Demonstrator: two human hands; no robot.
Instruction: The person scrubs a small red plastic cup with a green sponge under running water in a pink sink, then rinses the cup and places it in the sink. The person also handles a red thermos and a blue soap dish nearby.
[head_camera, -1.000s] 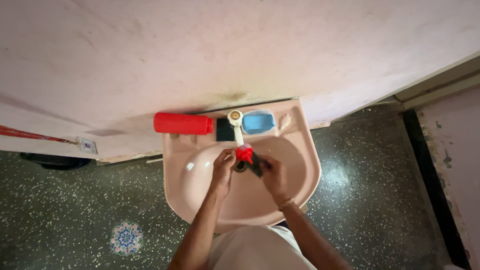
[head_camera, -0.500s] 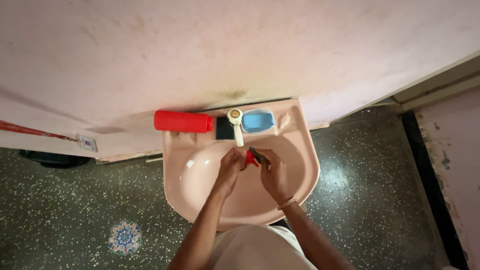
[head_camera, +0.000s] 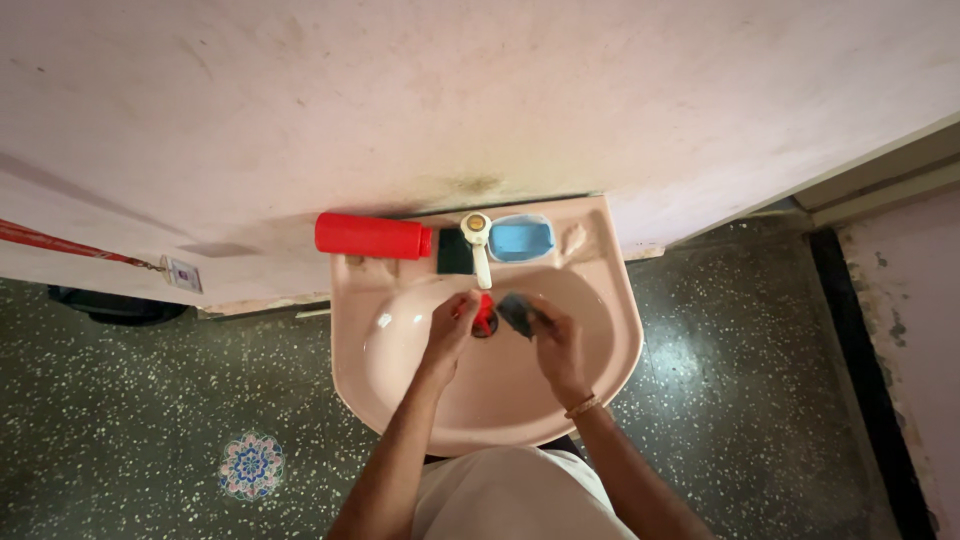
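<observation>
So I'm standing at the pink sink, looking straight down into it. My left hand is curled around a small red thing right over the drain, just under the spout of the tap. Can't really tell what the red thing is from here, it's mostly hidden by my fingers. My right hand is gripping a dark scrub pad, pinched between thumb and fingers, and the pad sits right beside the red thing, pretty much touching it.

Up on the back ledge of the sink there's a red bottle lying on its side to the left of the tap, a dark green sponge right next to the tap, and a blue soap dish on the right. Speckled dark floor all around.
</observation>
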